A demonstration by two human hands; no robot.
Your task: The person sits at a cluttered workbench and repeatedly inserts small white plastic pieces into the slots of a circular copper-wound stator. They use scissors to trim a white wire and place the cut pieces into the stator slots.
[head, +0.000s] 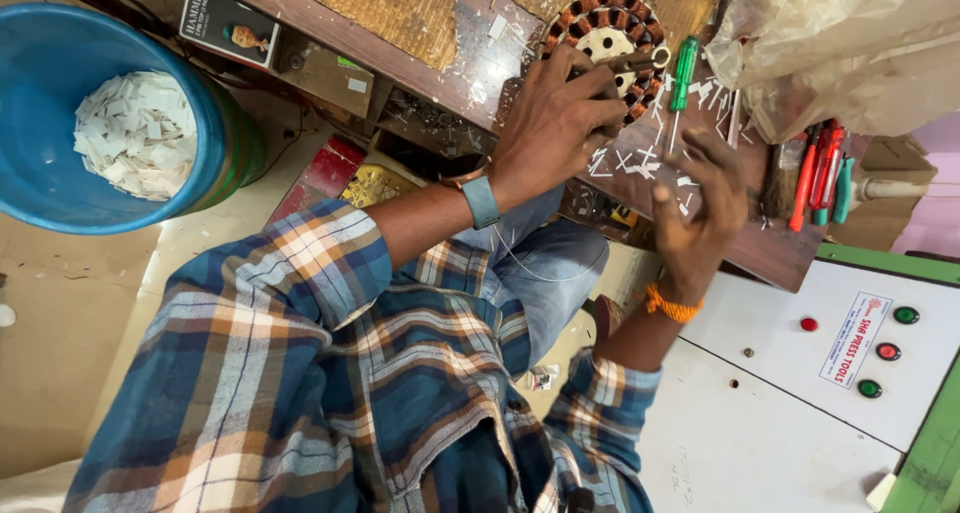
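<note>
A round motor stator (610, 33) with copper windings lies on the worn wooden workbench (470, 63). My left hand (555, 123), a watch on its wrist, rests on the stator's near edge. It is closed around a dark metal tool (640, 61) that lies across the core. My right hand (700, 208), with an orange thread at the wrist, lies to the right of it. Its fingers are spread on several white paper strips (640, 163) scattered over the bench. Whether a strip is pinched between those fingers cannot be seen.
A green-handled screwdriver (684, 68) lies beside the stator. Red and green tools (825, 168) lie under a crumpled plastic sheet (850, 43). A blue bin (40, 123) of white paper scraps stands at the left. A white machine panel (780, 403) with coloured buttons is at the lower right.
</note>
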